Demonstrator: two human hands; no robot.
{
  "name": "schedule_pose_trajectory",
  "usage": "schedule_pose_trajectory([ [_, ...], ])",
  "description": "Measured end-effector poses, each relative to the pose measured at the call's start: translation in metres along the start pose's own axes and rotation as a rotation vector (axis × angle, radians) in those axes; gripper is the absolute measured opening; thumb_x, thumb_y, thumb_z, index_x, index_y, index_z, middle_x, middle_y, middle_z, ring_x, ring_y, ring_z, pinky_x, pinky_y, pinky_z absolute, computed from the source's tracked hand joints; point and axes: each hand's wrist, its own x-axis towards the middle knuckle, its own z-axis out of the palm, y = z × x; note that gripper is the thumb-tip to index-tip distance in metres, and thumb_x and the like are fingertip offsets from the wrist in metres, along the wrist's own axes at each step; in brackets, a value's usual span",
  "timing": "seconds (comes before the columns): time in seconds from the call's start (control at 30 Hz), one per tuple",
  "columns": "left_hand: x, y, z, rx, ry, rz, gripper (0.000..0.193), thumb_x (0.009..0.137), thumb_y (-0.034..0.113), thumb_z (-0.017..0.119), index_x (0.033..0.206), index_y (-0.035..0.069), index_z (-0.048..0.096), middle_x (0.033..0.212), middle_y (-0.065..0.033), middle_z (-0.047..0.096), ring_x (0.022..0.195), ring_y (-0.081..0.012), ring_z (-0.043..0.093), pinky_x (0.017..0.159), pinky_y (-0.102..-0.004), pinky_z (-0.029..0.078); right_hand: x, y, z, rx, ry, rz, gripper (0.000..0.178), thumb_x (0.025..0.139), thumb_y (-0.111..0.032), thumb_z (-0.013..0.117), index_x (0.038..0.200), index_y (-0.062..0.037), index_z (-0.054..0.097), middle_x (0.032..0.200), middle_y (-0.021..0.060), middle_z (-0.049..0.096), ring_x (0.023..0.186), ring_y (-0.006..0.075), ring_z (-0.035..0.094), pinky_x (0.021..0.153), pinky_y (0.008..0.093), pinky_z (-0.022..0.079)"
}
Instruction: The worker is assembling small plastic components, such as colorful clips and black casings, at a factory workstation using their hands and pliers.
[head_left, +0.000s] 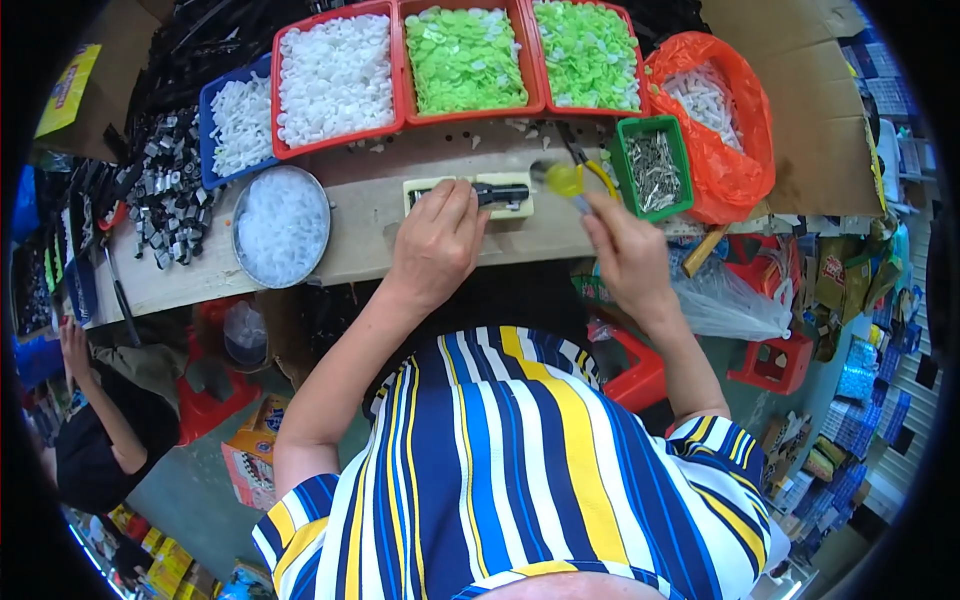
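My left hand (pixel 437 240) rests at the cream block-shaped holder (pixel 516 209) on the bench, fingers bent together on the long black part (pixel 500 192) lying in it. What the fingertips pinch is partly hidden beneath them. To the right of the holder, my right hand (pixel 632 250) is closed around a small hammer-like tool with a yellow head (pixel 564 179), raised and blurred by motion. The tool's head is apart from the black part. Behind it lie pliers with yellow grips (pixel 600 177).
Red trays of white pieces (pixel 336 80) and green pieces (pixel 465 60) line the back. A round dish (pixel 281 226) and blue bin (pixel 240 125) stand left; a green bin of metal pins (pixel 652 170) and orange bag (pixel 745 185) stand right. Another person's hand (pixel 75 350) is far left.
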Motion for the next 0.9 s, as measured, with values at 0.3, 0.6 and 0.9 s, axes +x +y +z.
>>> schedule_pose_trajectory([
  [0.3, 0.007, 0.001, -0.004, 0.000, -0.043, -0.004, 0.024, 0.078, 0.004, 0.074, 0.098, -0.006, 0.067, 0.104, -0.0163, 0.064, 0.099, -0.0315, 0.063, 0.084, -0.0398, 0.051, -0.001, 0.032, -0.005, 0.026, -0.054, 0.120, 0.020, 0.095, -0.018, 0.061, 0.108, -0.0031, 0.062, 0.082, 0.0217, 0.065, 0.074, 0.0407, 0.064, 0.061, 0.0462, 0.049],
  [0.6, 0.018, -0.002, -0.008, -0.025, -0.154, -0.081, 0.030, 0.081, 0.005, 0.071, 0.110, 0.000, 0.065, 0.107, -0.0137, 0.062, 0.103, -0.0314, 0.059, 0.086, -0.0411, 0.047, 0.022, 0.158, -0.055, -0.547, 0.303, 0.297, 0.022, 0.095, -0.019, 0.061, 0.108, -0.0022, 0.066, 0.082, 0.0196, 0.066, 0.074, 0.0355, 0.066, 0.065, 0.0438, 0.050],
  [0.9, 0.030, 0.002, -0.031, -0.425, -0.045, -0.343, 0.039, 0.082, -0.001, 0.069, 0.120, -0.001, 0.062, 0.102, -0.0136, 0.055, 0.090, -0.0277, 0.058, 0.077, -0.0314, 0.048, 0.024, 0.084, -0.039, -0.245, 0.232, 0.074, 0.012, 0.087, -0.009, 0.066, 0.095, -0.0003, 0.064, 0.095, 0.0171, 0.062, 0.090, 0.0349, 0.062, 0.077, 0.0431, 0.050],
])
